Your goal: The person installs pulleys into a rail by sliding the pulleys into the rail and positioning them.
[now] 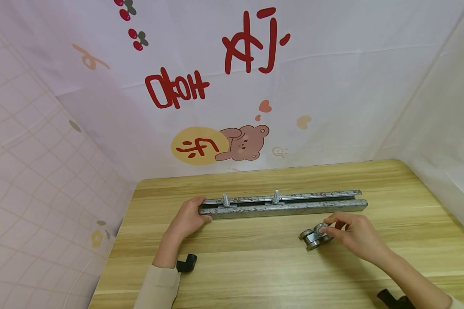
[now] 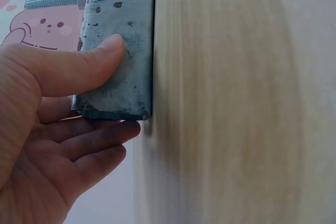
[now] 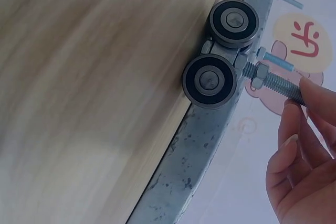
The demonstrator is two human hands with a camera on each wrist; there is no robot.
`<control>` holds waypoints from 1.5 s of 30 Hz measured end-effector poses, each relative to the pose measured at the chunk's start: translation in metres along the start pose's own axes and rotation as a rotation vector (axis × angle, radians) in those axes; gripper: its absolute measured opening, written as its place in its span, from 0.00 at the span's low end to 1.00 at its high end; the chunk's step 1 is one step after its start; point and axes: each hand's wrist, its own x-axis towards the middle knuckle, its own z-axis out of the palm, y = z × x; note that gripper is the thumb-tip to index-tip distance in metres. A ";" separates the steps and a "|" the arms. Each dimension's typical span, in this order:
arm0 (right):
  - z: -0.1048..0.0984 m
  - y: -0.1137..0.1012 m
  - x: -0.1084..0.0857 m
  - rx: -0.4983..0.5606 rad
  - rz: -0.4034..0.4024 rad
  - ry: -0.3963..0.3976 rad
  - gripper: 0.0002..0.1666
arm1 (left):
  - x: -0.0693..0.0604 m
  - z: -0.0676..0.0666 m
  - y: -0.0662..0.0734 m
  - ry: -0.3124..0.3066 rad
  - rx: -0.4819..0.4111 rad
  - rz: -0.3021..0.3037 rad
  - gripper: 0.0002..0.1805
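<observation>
A grey steel channel rail (image 1: 313,209), speckled with dark marks, lies along the table with its slot facing up. Two threaded bolts (image 1: 276,197) stand out of the slot in its left half. My left hand (image 1: 188,218) grips the rail's left end; in the left wrist view the thumb (image 2: 100,61) presses its side. Between thumb and fingers, my right hand (image 1: 357,236) pinches the threaded bolt (image 3: 281,85) of a roller trolley (image 1: 313,237). Its wheels (image 3: 210,81) are metal with black rings, and a nut sits on the bolt. The trolley is in front of the rail's right part, apart from it.
The wooden table (image 1: 255,270) has white printed cloth (image 1: 332,86) behind it and at both sides. One black angled piece (image 1: 187,263) is beside the left forearm, and another black piece (image 1: 394,299) is by the right forearm.
</observation>
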 end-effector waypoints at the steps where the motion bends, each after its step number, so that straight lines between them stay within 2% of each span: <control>1: -0.001 0.001 0.000 0.000 0.005 0.003 0.18 | 0.000 0.000 0.000 0.000 0.001 0.000 0.40; 15: -0.011 0.014 -0.002 -0.023 0.031 0.057 0.17 | 0.000 0.000 0.000 0.005 0.002 0.003 0.39; 36: -0.029 0.034 -0.005 -0.056 0.208 0.060 0.12 | 0.000 0.000 -0.001 -0.001 0.006 -0.005 0.40; 45: -0.035 0.039 -0.006 -0.062 0.231 0.070 0.11 | -0.001 0.000 0.002 -0.010 -0.002 -0.018 0.40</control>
